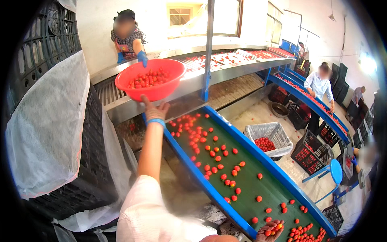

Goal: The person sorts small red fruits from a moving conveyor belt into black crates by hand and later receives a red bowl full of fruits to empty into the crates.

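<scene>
My left hand (154, 109), a blue band at its wrist, reaches up to the near underside of a red plastic basin (151, 93). Its fingers are spread against or just below the basin wall; whether they grip it cannot be told. Inside the basin lies a heap of cherry tomatoes (148, 79). A co-worker's blue-gloved hand (142, 58) is at the far rim. Low in the picture, my right hand (270, 232) cups a few cherry tomatoes (273, 231) over a green conveyor belt (242, 193). More tomatoes (217, 158) are scattered along this belt, thicker at both ends.
Blue rails (272, 161) edge the belt. Black crates (99, 145) with white liner cloth (48, 121) rise at left. A blue post (207, 54) stands beside the metal sorting line (251, 65). Beyond are a lined crate (269, 136), a blue stool (335, 171) and several people.
</scene>
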### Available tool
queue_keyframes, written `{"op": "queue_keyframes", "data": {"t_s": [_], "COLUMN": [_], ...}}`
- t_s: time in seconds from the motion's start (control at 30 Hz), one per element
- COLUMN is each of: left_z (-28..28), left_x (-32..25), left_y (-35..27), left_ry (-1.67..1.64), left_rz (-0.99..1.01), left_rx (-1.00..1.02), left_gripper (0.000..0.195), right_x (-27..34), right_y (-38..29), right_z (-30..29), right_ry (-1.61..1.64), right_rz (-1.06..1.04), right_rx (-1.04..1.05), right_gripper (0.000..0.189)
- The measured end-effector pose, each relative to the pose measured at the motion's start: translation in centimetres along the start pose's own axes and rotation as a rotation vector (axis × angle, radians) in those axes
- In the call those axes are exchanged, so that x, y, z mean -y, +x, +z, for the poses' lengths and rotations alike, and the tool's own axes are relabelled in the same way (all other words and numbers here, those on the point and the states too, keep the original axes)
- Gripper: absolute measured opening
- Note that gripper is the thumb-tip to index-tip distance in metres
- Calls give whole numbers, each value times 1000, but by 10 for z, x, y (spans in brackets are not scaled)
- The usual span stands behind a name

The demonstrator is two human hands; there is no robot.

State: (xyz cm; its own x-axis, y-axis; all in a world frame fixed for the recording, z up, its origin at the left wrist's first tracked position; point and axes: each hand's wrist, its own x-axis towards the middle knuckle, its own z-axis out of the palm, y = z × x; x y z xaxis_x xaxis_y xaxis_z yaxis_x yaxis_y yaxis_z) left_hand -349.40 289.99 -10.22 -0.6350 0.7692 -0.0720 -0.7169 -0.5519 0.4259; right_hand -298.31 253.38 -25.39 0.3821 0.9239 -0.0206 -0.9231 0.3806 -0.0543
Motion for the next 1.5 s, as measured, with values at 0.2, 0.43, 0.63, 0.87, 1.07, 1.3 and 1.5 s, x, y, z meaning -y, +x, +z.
{"op": "queue_keyframes", "data": {"t_s": [0.2,0.43,0.63,0.87,1.07,1.3,1.5], "left_z": [8,40,-15,-36,-37,-19,-30], "left_x": [-33,-44,-19,65,122,130,122], "left_y": [9,-12,-1,-66,-153,-336,-443], "left_ry": [50,56,220,70,321,451,396], "left_rz": [-41,-104,-45,-386,-865,-1305,-1944], "left_rx": [-82,-91,9,265,623,872,1045], "left_gripper": [86,55,21,8,35,49,44], "right_x": [0,22,39,60,66,97,76], "right_y": [-6,-22,-31,-59,-126,-282,-318], "right_z": [24,7,-28,-72,-7,-100,-175], "right_ry": [-61,-220,-51,105,26,158,454], "right_rz": [-184,-224,-69,-320,-743,-1113,-1236], "right_rx": [-325,-244,15,79,77,-201,-434], "right_gripper": [14,13,19,34,42,22,20]}}
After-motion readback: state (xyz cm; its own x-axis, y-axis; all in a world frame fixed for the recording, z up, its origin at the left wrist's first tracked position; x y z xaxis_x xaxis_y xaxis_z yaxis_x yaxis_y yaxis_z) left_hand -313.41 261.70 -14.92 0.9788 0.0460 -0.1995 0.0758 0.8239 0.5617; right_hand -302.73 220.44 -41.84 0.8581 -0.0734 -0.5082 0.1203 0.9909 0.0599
